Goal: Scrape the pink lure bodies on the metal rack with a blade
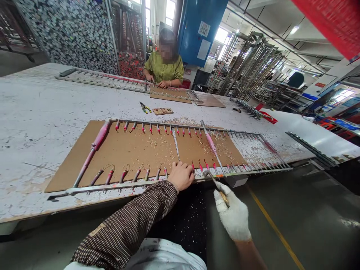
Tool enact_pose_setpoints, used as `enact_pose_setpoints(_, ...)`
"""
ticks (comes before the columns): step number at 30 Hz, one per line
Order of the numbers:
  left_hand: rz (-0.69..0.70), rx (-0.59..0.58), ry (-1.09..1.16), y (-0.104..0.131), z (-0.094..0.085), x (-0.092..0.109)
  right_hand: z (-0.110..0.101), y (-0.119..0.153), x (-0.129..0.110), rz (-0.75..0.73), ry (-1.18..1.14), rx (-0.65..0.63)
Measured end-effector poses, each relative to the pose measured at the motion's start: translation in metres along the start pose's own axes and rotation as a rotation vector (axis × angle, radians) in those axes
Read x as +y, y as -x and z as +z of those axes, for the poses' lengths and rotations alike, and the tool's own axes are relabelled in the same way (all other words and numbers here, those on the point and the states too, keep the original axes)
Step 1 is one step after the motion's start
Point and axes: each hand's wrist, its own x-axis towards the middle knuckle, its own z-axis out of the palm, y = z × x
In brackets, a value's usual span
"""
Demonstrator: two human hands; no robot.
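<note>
A long metal rack (208, 135) with rows of pink-coated hooks lies on brown cardboard (135, 150) on the white table (50, 108). My left hand (181, 175), bare, with a checked sleeve on the arm, rests on the rack's near rail with its fingers bent around the rail or a hook; the fingertips are partly hidden. In a white glove, my right hand (231, 210) is closed around a tool (216, 183) with a worn handle, whose metal head is at the near rail, just right of my left hand. Pale chips lie scattered over the cardboard.
Beyond the rack lie pliers (145, 108) and a small wooden block (163, 111). Across the table, a person in a green top (164, 67) has both hands at another rack (112, 82). Dark hooked bars (311, 148) lie at the right. Chips are on the near floor.
</note>
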Motion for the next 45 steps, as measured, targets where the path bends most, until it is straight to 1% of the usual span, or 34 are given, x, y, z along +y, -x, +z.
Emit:
enact_pose_setpoints(3,0.004,0.003,0.013,0.0,-0.002,0.0,-0.007,0.0,-0.007,-0.009,-0.035,0.174)
enact_pose_setpoints(4,0.003,0.004,0.019,0.0,-0.002,0.0,-0.007,0.0,-0.007,-0.007,-0.026,0.191)
enact_pose_setpoints(5,0.001,0.002,0.026,0.0,-0.003,0.0,-0.005,0.0,-0.006,-0.008,-0.005,0.152)
enact_pose_setpoints(8,0.011,-0.01,0.042,0.002,-0.004,-0.001,0.002,0.0,-0.001,-0.002,0.065,-0.115)
enact_pose_setpoints(9,0.022,-0.011,0.045,0.002,-0.004,-0.001,0.002,0.0,-0.001,0.007,0.069,-0.164)
enact_pose_setpoints(10,0.034,-0.008,0.045,0.002,-0.004,-0.001,0.0,0.0,-0.001,0.02,0.058,-0.168)
enact_pose_setpoints(11,0.043,-0.002,0.044,0.002,-0.005,-0.001,-0.003,0.0,-0.003,0.035,0.034,-0.12)
enact_pose_setpoints(14,0.039,0.008,0.035,0.003,-0.005,-0.001,-0.013,0.001,-0.008,0.042,-0.023,0.079)
enact_pose_setpoints(16,0.032,0.006,0.033,0.003,-0.005,-0.001,-0.013,0.003,-0.006,0.022,-0.003,0.135)
enact_pose_setpoints(17,0.033,0.006,0.033,0.003,-0.004,-0.001,-0.01,0.005,-0.003,0.01,0.03,0.115)
enact_pose_setpoints(18,0.033,0.008,0.035,0.003,-0.004,-0.001,-0.006,0.007,0.002,-0.005,0.07,0.067)
enact_pose_setpoints(21,0.037,0.035,0.046,0.003,-0.002,-0.002,0.007,0.014,0.016,-0.045,0.175,-0.114)
enact_pose_setpoints(22,0.037,0.042,0.049,0.003,-0.002,-0.002,0.009,0.015,0.019,-0.046,0.188,-0.133)
enact_pose_setpoints(23,0.037,0.048,0.051,0.003,-0.001,-0.002,0.009,0.017,0.021,-0.039,0.186,-0.117)
enact_pose_setpoints(25,0.034,0.055,0.049,0.003,-0.002,-0.001,0.006,0.018,0.02,-0.023,0.151,-0.025)
enact_pose_setpoints(27,0.028,0.062,0.045,0.003,-0.002,-0.001,0.003,0.017,0.016,-0.038,0.106,0.076)
enact_pose_setpoints(28,0.025,0.067,0.044,0.003,-0.002,-0.001,0.002,0.016,0.014,-0.057,0.094,0.107)
enact_pose_setpoints(29,0.024,0.072,0.042,0.003,-0.001,-0.001,0.003,0.015,0.012,-0.078,0.1,0.109)
enact_pose_setpoints(30,0.021,0.076,0.039,0.003,-0.001,-0.001,0.005,0.014,0.011,-0.097,0.125,0.083)
enact_pose_setpoints(33,0.015,0.093,0.029,0.004,0.002,-0.002,0.011,0.013,0.01,-0.119,0.228,-0.073)
enact_pose_setpoints(34,0.018,0.098,0.026,0.004,0.003,-0.002,0.011,0.013,0.01,-0.113,0.242,-0.1)
enact_pose_setpoints(35,0.023,0.101,0.023,0.005,0.003,-0.003,0.008,0.013,0.009,-0.103,0.237,-0.096)
enact_pose_setpoints(37,0.034,0.111,0.018,0.005,0.003,-0.003,0.0,0.015,0.006,-0.079,0.192,-0.006)
enact_pose_setpoints(39,0.037,0.12,0.015,0.006,0.003,-0.003,-0.007,0.018,0.003,-0.084,0.152,0.151)
enact_pose_setpoints(40,0.037,0.123,0.014,0.006,0.003,-0.003,-0.008,0.02,0.002,-0.099,0.145,0.221)
enact_pose_setpoints(41,0.037,0.126,0.012,0.006,0.003,-0.003,-0.006,0.021,0.001,-0.119,0.151,0.26)
enact_pose_setpoints(42,0.037,0.126,0.012,0.006,0.003,-0.003,-0.003,0.022,0.001,-0.146,0.173,0.255)
enact_pose_setpoints(43,0.037,0.123,0.012,0.006,0.003,-0.003,0.002,0.023,0.002,-0.173,0.205,0.206)
enact_pose_setpoints(45,0.035,0.12,0.015,0.006,0.003,-0.003,0.012,0.023,0.003,-0.209,0.267,0.05)
